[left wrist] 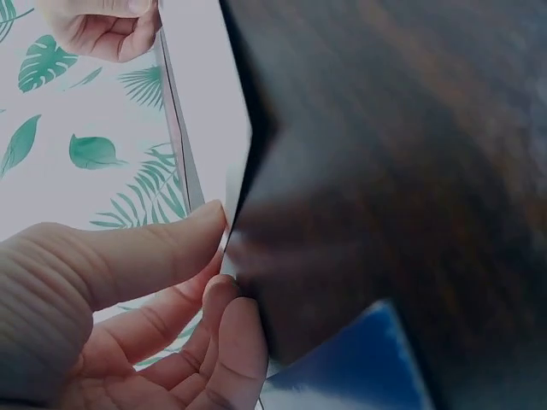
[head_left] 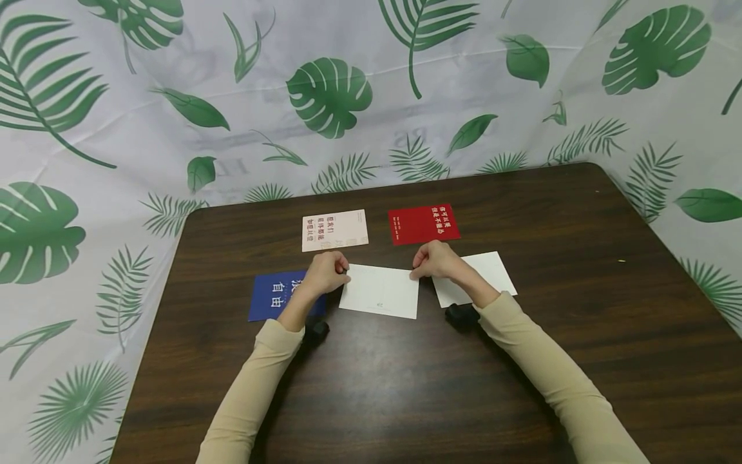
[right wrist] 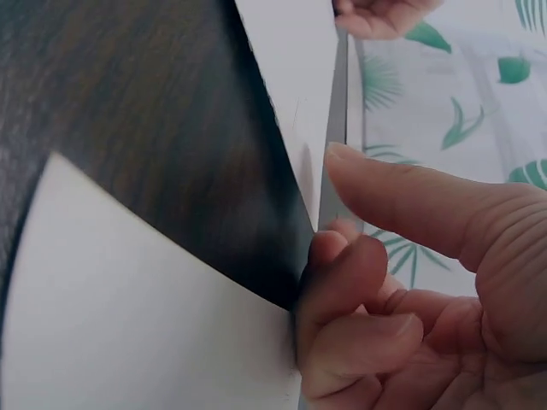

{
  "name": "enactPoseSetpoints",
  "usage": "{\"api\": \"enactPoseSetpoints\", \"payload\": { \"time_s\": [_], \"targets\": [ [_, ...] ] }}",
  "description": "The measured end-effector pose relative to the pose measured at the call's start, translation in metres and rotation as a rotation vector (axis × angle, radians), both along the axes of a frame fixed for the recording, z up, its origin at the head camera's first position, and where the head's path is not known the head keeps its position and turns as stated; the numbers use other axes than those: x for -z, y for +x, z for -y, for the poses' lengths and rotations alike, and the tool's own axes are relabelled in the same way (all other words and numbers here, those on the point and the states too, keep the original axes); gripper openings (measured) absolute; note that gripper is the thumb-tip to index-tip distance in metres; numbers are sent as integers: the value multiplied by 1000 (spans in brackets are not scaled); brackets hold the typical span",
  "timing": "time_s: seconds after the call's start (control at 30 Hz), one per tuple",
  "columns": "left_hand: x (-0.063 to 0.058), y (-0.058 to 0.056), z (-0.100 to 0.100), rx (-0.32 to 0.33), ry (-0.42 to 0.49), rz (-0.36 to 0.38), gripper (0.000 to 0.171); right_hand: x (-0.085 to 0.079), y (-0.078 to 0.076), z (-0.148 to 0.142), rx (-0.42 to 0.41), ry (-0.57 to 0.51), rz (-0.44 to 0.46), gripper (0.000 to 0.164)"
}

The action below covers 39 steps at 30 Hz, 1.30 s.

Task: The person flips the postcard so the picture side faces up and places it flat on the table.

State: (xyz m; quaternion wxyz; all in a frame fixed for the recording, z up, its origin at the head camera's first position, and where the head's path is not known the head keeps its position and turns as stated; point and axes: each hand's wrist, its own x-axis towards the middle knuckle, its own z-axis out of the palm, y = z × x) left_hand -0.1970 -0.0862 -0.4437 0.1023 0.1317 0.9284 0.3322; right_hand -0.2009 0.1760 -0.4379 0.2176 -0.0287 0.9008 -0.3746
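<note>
A white postcard (head_left: 379,290) with a small printed mark near its front edge spans the space between both hands. My left hand (head_left: 324,274) pinches its left corner between thumb and fingers; in the left wrist view the thumb (left wrist: 192,243) lies along the edge. At the opposite corner, my right hand (head_left: 438,260) holds the postcard, with curled fingers (right wrist: 359,273) right at the corner in the right wrist view. Beneath the left hand lies a blue card (head_left: 266,298) with white characters, partly covered. Another white card (head_left: 489,274) is partly hidden under the right wrist.
Farther back on the dark wooden table (head_left: 377,393) lie a pale pink card (head_left: 348,227) with red characters and a red card (head_left: 414,227) with white ones. A leaf-printed curtain (head_left: 243,116) hangs behind the table and along its sides.
</note>
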Motion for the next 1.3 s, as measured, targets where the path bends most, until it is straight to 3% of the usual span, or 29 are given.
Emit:
{"api": "enactPoseSetpoints", "payload": {
  "time_s": [0.2, 0.5, 0.67, 0.97, 1.2, 1.3],
  "targets": [
    [0, 0, 0, 10, -1, -4, 27, 1, 1, 1, -28, 36, -3, 24],
    [-1, -2, 0, 24, -26, 7, 27, 5, 2, 0, -97, 46, -59, 27],
    [0, -2, 0, 25, -22, 17, 27, 4, 2, 2, -68, 40, -24, 24],
    [1, -1, 1, -35, 21, 50, 29, 1, 3, -1, -22, -122, 6, 17],
    [2, -3, 6, -74, 124, 73, 26, 0, 3, -2, 5, -260, -37, 17],
    [0, -3, 9, -92, 210, 116, 25, 0, 3, -2, 31, -301, -36, 17]
  ]
}}
